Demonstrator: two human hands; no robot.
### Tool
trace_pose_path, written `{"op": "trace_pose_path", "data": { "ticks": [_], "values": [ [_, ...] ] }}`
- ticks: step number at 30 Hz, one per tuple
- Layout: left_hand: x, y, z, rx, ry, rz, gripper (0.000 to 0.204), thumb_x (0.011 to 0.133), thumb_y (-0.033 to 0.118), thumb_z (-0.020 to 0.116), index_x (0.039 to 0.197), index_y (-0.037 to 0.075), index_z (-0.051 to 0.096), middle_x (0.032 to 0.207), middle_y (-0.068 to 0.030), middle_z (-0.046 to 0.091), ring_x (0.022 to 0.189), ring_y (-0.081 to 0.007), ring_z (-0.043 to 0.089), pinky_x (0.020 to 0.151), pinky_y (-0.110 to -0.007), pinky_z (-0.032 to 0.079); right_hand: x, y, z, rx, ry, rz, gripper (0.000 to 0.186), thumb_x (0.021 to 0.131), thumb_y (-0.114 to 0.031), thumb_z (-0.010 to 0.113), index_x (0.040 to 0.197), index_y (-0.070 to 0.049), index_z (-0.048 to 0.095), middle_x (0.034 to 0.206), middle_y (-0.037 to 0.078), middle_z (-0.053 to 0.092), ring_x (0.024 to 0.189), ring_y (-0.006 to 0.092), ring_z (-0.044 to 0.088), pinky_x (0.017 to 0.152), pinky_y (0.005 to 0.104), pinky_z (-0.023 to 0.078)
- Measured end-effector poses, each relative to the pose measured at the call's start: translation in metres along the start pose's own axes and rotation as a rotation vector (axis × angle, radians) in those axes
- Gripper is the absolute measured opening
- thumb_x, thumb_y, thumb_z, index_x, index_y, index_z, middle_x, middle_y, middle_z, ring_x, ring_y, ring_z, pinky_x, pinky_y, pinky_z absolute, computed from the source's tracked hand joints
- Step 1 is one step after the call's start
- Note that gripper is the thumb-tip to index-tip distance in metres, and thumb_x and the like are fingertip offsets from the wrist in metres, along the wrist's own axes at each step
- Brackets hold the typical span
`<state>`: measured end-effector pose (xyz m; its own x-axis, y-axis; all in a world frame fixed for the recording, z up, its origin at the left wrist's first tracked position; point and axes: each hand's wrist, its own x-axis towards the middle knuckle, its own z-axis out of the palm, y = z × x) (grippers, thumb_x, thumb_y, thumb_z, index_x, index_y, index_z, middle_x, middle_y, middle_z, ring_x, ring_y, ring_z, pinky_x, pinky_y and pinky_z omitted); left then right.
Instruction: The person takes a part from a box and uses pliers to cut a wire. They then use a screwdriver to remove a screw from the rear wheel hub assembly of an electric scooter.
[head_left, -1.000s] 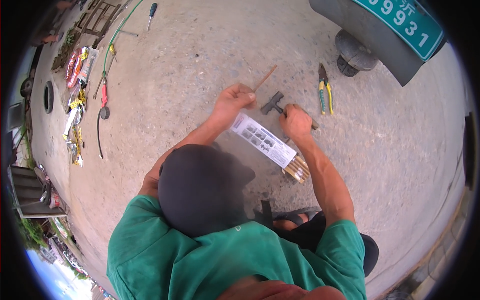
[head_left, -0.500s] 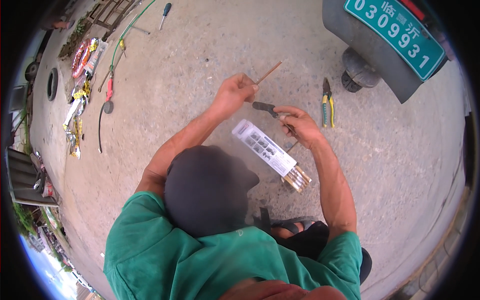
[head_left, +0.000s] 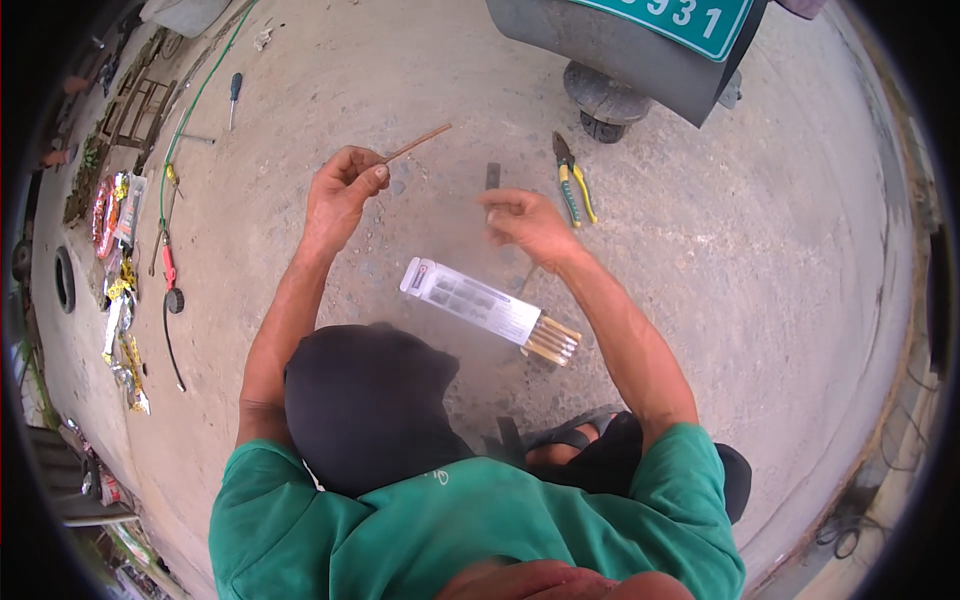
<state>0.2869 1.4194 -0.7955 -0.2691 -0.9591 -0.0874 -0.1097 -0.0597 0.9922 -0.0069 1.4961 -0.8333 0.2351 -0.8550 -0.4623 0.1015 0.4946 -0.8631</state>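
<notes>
while pinched on a thin brown stick, left hand; right hand, grip unclear, near a dark tool

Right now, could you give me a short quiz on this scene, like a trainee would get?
1. True or false: the left hand pinches a thin brown stick.
2. Which lies on the ground just right of the right hand? A) a saw B) yellow-handled pliers C) a cup
3. Fill in: the flat clear packet on the concrete has a bundle of ____ sticking out of its lower right end.

Key: 1 true. 2 B. 3 sticks.
</notes>
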Motion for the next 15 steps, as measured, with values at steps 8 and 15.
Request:
{"op": "trace_pose_path", "data": {
  "ticks": [8, 15],
  "values": [
    [-0.001, 0.018, -0.006, 0.044, -0.096, -0.021, 0.006, 0.099, 0.008, 0.064, 0.101, 0.002, 0.062, 0.089, -0.0034, 0.066, 0.083, -0.0131, 0.061, 0.077, -0.03, 0.05, -0.006, 0.01, -0.019, -0.712, 0.375, -0.44, 0.023, 0.099, -0.022, 0.065, 0.109, -0.003, 0.073, 0.097, 0.012, 0.071, 0.089, 0.0219, 0.069, 0.08, 0.0356, 0.052],
    [-0.02, 0.025, 0.018, 0.44, -0.269, -0.072, 0.009, 0.095, 0.009, 0.065, 0.094, 0.002, 0.061, 0.082, -0.0021, 0.063, 0.077, -0.0125, 0.057, 0.074, -0.031, 0.048, -0.014, -0.018, -0.018, -0.404, 0.318, -0.364, 0.023, 0.103, -0.024, 0.058, 0.106, -0.001, 0.064, 0.089, 0.012, 0.07, 0.084, 0.0238, 0.067, 0.079, 0.0361, 0.052]
  ]
}}
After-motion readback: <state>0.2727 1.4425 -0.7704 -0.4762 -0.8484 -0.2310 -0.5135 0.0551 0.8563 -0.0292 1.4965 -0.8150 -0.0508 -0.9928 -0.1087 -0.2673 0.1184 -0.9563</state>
